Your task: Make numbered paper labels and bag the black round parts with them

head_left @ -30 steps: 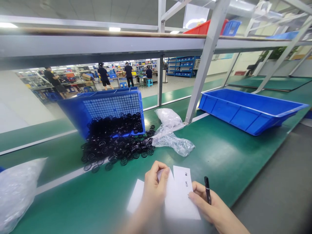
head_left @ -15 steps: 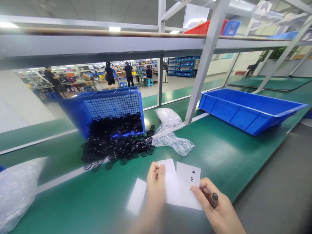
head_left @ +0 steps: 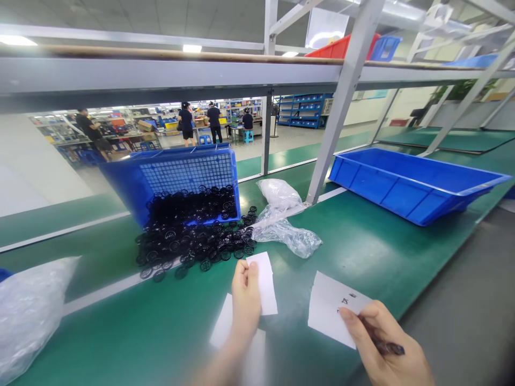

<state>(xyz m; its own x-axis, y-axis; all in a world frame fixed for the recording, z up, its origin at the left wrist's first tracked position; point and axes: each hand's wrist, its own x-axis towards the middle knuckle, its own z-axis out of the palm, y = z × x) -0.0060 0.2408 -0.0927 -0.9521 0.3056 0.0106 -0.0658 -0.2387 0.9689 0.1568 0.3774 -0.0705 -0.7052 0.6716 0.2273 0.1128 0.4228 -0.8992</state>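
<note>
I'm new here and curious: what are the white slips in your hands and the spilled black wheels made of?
Blank slip and written slip: likely paper, matte, thin, one bearing ink marks. Black wheels: probably moulded plastic, faint sheen, thin spokes.

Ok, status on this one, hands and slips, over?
Left hand pinching plain white paper slip. Right hand holding written-on white paper slip and dark pen. Black plastic rings heaped beyond, clear of both hands.

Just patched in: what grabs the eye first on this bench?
A heap of black rings spills from the tipped blue basket at centre-left. In front, the left hand pinches a white slip while the right hand, gripping a pen, holds a written slip. A long blue tray sits at right.
</note>
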